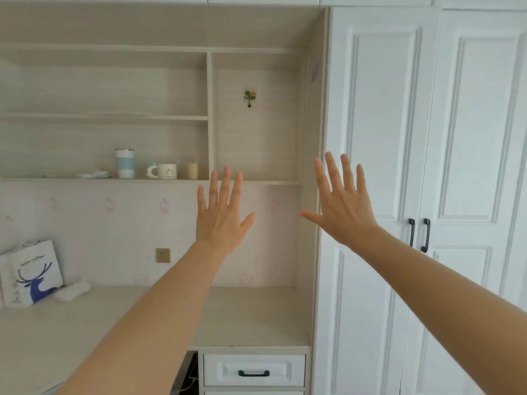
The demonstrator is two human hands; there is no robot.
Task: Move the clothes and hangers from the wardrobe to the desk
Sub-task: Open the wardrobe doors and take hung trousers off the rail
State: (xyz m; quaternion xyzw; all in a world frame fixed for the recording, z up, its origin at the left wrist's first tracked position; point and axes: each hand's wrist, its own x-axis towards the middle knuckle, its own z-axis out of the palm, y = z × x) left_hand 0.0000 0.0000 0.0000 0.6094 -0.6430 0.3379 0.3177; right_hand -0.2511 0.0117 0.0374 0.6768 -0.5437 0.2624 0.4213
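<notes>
Head view: left hand [221, 220] and right hand [343, 208] raised, fingers spread straight, holding nothing, both left of the closed wardrobe [427, 166] doors, above the desk [251, 315].

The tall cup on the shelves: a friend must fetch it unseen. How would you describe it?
Find the open shelves above the desk, left of the white wardrobe. On the lowest shelf, the tall cup stands leftmost of the cups: white with a pale blue band, taller than the white mug and beige cup.

Soft even daylight, slight wide-angle curvature.
</notes>
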